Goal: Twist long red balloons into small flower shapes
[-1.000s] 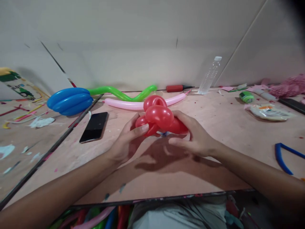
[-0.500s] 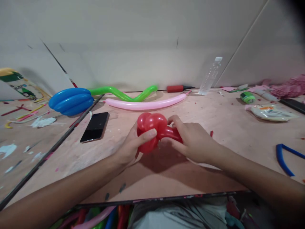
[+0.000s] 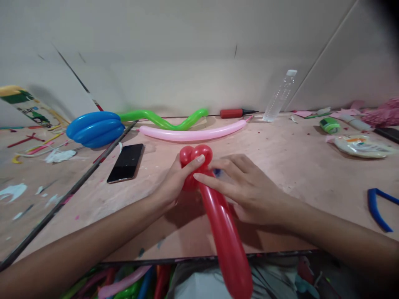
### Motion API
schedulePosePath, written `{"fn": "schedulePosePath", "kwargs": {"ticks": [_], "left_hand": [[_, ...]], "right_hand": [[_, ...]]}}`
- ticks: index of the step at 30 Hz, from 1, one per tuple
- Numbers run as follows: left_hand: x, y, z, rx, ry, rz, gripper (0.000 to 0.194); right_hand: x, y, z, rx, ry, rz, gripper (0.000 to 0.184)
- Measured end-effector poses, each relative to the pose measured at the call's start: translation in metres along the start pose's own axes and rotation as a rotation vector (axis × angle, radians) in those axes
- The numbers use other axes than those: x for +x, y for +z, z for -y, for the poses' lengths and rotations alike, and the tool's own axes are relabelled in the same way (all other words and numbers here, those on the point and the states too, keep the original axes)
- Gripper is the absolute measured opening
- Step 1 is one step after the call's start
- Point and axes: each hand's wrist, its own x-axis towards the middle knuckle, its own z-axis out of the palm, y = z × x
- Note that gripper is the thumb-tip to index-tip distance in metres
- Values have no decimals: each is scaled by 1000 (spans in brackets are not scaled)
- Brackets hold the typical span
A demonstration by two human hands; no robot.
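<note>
Both my hands hold a red twisting balloon (image 3: 222, 228) over the pink table (image 3: 280, 166). My left hand (image 3: 176, 182) is closed round its twisted bubbles at the far end, thumb on top. My right hand (image 3: 246, 189) pinches the balloon just behind those bubbles, fingers pointing left. The long untwisted red tail runs toward me, past the table's front edge.
A black phone (image 3: 126, 162) lies left of my hands. Behind are a long pink balloon (image 3: 193, 133), a green balloon (image 3: 162, 120), a blue balloon bundle (image 3: 95, 128), a red hand pump (image 3: 235, 112) and a clear bottle (image 3: 280, 97). A blue balloon (image 3: 377, 205) and packets lie right.
The red balloon was a compact cluster held up in both hands; now it is lowered and a long straight section stretches toward me. My right fingers have moved across to pinch it.
</note>
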Motion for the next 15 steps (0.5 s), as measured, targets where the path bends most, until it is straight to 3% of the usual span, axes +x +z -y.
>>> {"fn": "schedulePosePath", "kwargs": {"ticks": [3, 7, 11, 15], "left_hand": [[-2, -2, 6, 105, 86, 29, 42], [1, -6, 11, 265, 201, 101, 28], [5, -7, 11, 220, 140, 226, 37], [4, -7, 6, 299, 119, 234, 24]], "right_hand": [[0, 6, -3, -98, -20, -40, 84], [2, 3, -11, -31, 19, 102, 93], [2, 4, -18, 0, 63, 139, 94], [1, 13, -24, 58, -4, 62, 90]]}}
